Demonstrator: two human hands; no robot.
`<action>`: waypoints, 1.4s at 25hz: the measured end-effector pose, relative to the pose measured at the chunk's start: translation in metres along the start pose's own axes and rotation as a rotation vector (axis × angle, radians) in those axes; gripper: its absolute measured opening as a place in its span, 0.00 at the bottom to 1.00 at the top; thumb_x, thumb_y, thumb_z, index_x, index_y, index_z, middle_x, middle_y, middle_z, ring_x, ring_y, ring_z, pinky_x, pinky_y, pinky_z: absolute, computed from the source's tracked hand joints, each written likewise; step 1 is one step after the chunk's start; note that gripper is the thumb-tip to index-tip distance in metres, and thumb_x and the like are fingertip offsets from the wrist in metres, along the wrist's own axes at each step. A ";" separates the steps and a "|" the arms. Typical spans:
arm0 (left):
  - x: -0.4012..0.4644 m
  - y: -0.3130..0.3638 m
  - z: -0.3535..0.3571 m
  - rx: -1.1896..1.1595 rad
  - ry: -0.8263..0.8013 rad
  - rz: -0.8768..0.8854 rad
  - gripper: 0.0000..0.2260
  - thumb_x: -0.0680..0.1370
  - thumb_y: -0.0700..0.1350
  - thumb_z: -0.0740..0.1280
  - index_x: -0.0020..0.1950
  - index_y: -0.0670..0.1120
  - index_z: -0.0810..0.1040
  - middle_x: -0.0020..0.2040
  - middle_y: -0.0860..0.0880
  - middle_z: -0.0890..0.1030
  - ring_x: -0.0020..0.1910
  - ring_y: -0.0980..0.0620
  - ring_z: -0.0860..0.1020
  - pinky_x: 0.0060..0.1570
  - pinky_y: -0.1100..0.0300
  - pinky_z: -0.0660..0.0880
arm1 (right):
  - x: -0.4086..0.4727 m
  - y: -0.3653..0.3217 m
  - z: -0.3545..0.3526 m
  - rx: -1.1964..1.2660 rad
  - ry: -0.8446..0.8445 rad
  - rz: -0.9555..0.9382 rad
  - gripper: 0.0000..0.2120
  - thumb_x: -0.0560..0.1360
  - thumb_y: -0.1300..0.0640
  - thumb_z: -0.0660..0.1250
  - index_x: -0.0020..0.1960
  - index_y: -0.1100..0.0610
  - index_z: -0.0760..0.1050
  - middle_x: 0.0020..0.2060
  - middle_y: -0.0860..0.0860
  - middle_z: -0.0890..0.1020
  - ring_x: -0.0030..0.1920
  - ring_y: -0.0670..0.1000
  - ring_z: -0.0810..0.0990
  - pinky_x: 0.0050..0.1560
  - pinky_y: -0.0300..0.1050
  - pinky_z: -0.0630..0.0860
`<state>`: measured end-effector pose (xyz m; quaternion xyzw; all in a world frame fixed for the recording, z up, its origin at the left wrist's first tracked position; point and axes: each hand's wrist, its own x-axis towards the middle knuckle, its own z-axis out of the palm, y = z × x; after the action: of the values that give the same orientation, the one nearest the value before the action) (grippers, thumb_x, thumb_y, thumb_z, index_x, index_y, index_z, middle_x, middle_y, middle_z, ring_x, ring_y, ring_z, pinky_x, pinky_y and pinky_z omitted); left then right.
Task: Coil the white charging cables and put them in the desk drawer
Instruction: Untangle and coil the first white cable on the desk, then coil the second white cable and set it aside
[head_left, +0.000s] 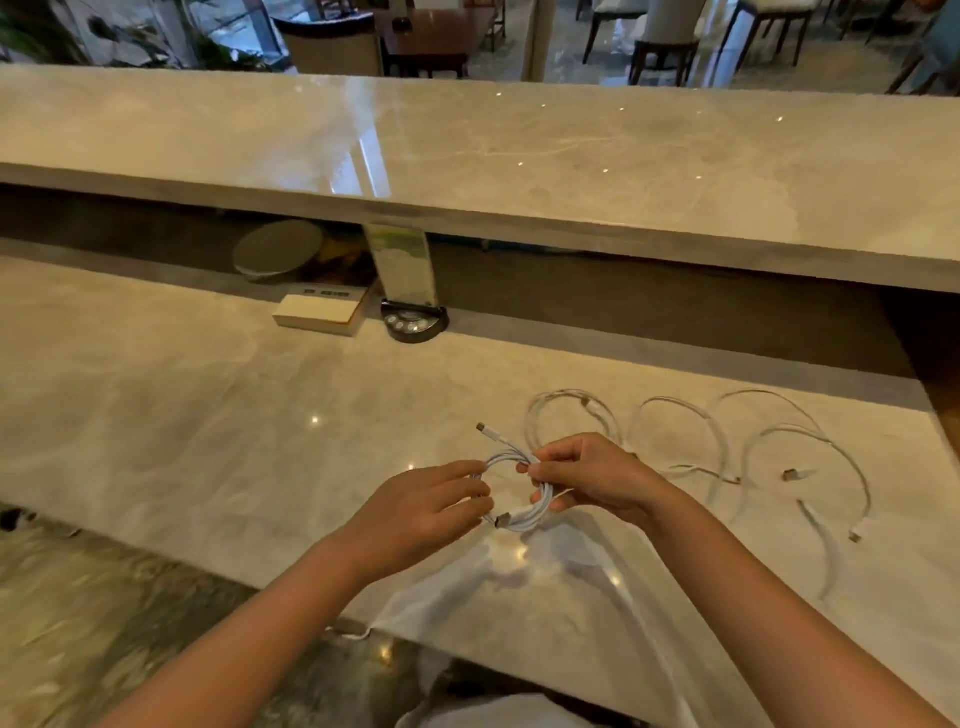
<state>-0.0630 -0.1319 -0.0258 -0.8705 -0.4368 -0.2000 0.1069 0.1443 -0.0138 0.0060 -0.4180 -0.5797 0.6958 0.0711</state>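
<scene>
A white charging cable (530, 514) is wound into a small coil just above the marble desk (208, 415). My left hand (431, 506) pinches the coil's left side and my right hand (592, 475) grips its right side. One plug end sticks out up-left of the coil, another lies at its lower edge. Several loose white cables (753, 452) lie in open loops on the desk to the right of my hands. No drawer is in view.
A white box (319, 312) and a round black device (414, 322) sit at the back of the desk, under a raised marble counter (519, 156). A round grey plate (278, 249) rests in the shadowed gap. The desk's front edge runs below my forearms.
</scene>
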 end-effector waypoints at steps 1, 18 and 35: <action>-0.011 -0.003 -0.001 0.021 0.009 0.006 0.08 0.74 0.40 0.70 0.51 0.44 0.75 0.47 0.46 0.84 0.54 0.45 0.81 0.35 0.57 0.80 | 0.006 0.003 0.011 0.013 -0.009 0.010 0.04 0.74 0.63 0.67 0.45 0.61 0.80 0.31 0.52 0.81 0.34 0.47 0.82 0.35 0.37 0.79; -0.134 -0.035 0.022 -0.094 -0.601 -0.116 0.27 0.80 0.60 0.51 0.76 0.48 0.56 0.77 0.48 0.58 0.76 0.51 0.53 0.74 0.52 0.52 | 0.064 0.075 0.116 -0.512 0.387 -0.125 0.06 0.69 0.58 0.71 0.46 0.57 0.79 0.35 0.51 0.79 0.37 0.50 0.77 0.36 0.32 0.71; -0.004 0.002 0.025 -0.133 -0.195 -0.206 0.15 0.75 0.47 0.58 0.51 0.42 0.80 0.40 0.46 0.83 0.36 0.48 0.80 0.30 0.60 0.76 | 0.003 0.073 0.046 -0.763 0.642 -0.309 0.09 0.75 0.56 0.63 0.52 0.55 0.79 0.49 0.50 0.78 0.43 0.51 0.79 0.41 0.45 0.73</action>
<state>-0.0572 -0.1273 -0.0503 -0.8417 -0.5176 -0.1531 -0.0150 0.1398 -0.0700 -0.0593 -0.5162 -0.7959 0.2532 0.1897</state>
